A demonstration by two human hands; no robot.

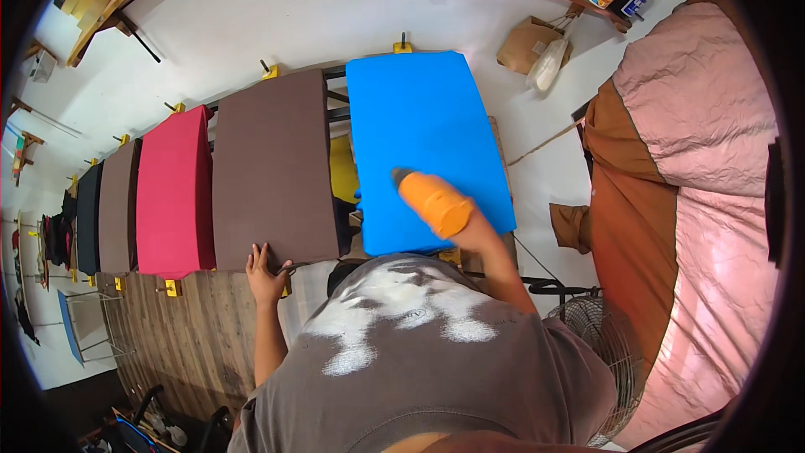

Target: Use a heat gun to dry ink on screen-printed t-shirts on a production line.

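In my right hand (476, 232) is an orange heat gun (434, 204), blurred by motion, its dark nozzle pointing up and left. It is over the bright blue fabric (423, 126) stretched across a board before me. Most of the fingers on its handle are hidden behind the gun's body. My left hand (267, 275) lies with fingers apart on the near edge of the brown fabric-covered board (272, 168), just left of the blue one. That hand holds nothing.
Further left the row continues with a crimson board (174, 193), another brown one (118, 210) and a black one (87, 218). Yellow brackets (173, 288) line the row. A wire fan (599, 344) stands near my right side. Pink and brown sheeting (704, 109) hangs at the right.
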